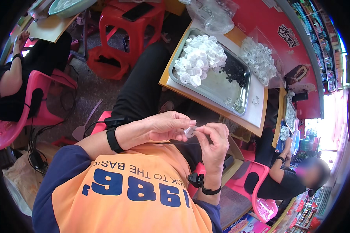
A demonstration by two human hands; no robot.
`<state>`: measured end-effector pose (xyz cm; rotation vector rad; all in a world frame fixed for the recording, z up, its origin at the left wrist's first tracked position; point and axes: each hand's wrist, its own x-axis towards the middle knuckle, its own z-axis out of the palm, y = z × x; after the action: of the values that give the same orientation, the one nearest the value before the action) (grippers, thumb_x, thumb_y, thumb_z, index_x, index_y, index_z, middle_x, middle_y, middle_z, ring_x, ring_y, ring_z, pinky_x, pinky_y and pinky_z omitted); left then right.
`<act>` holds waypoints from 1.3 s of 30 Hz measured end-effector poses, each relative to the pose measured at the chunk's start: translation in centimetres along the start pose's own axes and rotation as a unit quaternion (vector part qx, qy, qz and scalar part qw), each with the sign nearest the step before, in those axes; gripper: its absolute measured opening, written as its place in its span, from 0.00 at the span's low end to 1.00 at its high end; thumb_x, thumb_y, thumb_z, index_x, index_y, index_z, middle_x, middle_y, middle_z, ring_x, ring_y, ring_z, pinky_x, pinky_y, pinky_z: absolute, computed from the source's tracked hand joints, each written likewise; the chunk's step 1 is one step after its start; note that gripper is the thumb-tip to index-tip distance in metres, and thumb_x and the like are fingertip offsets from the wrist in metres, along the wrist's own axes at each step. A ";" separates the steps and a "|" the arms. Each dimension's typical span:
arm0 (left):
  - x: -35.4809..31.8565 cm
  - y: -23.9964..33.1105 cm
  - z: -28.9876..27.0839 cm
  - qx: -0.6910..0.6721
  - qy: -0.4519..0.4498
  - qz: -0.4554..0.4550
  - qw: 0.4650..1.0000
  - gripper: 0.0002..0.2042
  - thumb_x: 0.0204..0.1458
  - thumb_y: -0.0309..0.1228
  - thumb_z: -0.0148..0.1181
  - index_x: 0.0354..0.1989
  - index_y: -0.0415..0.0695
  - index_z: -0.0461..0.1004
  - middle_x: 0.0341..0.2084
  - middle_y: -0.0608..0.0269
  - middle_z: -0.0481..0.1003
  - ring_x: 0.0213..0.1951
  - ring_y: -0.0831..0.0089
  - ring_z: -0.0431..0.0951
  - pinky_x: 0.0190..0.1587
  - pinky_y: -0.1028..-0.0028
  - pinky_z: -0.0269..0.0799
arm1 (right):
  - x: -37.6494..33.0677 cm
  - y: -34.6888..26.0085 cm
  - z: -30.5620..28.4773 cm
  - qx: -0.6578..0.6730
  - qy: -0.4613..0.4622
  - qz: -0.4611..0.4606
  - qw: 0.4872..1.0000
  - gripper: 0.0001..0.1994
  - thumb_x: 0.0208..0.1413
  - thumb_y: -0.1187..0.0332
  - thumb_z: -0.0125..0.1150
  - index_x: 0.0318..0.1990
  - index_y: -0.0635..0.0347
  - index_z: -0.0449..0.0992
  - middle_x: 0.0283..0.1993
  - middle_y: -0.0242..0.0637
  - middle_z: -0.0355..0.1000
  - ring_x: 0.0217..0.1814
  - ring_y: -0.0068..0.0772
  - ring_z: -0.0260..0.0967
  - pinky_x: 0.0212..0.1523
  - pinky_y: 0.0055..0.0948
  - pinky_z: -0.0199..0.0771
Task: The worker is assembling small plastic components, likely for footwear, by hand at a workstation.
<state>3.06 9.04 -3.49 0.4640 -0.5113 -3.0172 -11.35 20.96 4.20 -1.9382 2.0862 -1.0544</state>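
Both hands raised at chest, left hand (165, 126) and right hand (213, 141) fingertips pinched together, wrists bent inward

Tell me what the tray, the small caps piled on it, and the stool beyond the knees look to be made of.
The tray looks like metal, probably stainless steel: grey, smooth, with a soft sheen and rolled rim. The small caps look like translucent white plastic, letting light through; the piece between both hands seems the same. The stool looks like moulded red plastic, glossy and in one piece.

**Colours in view**

You have a translucent white cap (190, 131), a silver tray (221, 87) of white caps (200, 58) and black pieces (235, 72), red stools (122, 29), pink chairs (27, 112), black wristbands (113, 139), and an orange shirt (136, 194) with navy sleeves and lettering.
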 end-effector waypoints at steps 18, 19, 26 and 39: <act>0.0 -0.4 0.0 0.034 0.021 0.010 0.999 0.09 0.60 0.34 0.61 0.33 0.41 0.76 0.29 0.64 0.78 0.27 0.78 0.80 0.28 0.84 0.75 | 0.2 -0.2 -0.2 -0.094 -0.011 -0.073 0.993 0.07 0.45 0.71 0.72 0.31 0.54 0.79 0.33 0.29 0.70 0.36 0.31 0.68 0.49 0.35 0.59; 0.0 -0.4 0.0 0.047 0.022 0.013 0.999 0.09 0.60 0.35 0.61 0.33 0.41 0.76 0.29 0.63 0.78 0.27 0.77 0.80 0.29 0.83 0.76 | 0.1 -0.1 -0.1 -0.099 -0.015 -0.080 0.992 0.07 0.45 0.71 0.72 0.31 0.55 0.79 0.34 0.29 0.70 0.36 0.31 0.69 0.50 0.35 0.59; 0.2 -0.5 -0.4 0.069 0.051 0.033 0.996 0.10 0.60 0.37 0.61 0.34 0.42 0.76 0.29 0.64 0.78 0.28 0.77 0.80 0.31 0.80 0.77 | 0.1 0.1 0.9 0.112 -0.052 0.112 0.986 0.10 0.52 0.78 0.68 0.41 0.61 0.77 0.36 0.34 0.71 0.35 0.24 0.72 0.36 0.25 0.74; -2.8 0.8 4.4 0.211 0.013 0.201 0.956 0.11 0.60 0.32 0.61 0.45 0.38 0.74 0.34 0.59 0.79 0.32 0.74 0.81 0.39 0.77 0.81 | -1.4 -1.9 0.4 0.241 0.073 0.163 0.954 0.05 0.57 0.79 0.64 0.40 0.66 0.76 0.35 0.29 0.75 0.34 0.14 0.71 0.36 0.16 0.73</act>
<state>4.44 9.92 1.59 0.3602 -1.1067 -2.5040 -9.28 22.21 4.39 -1.2742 1.8858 -1.4865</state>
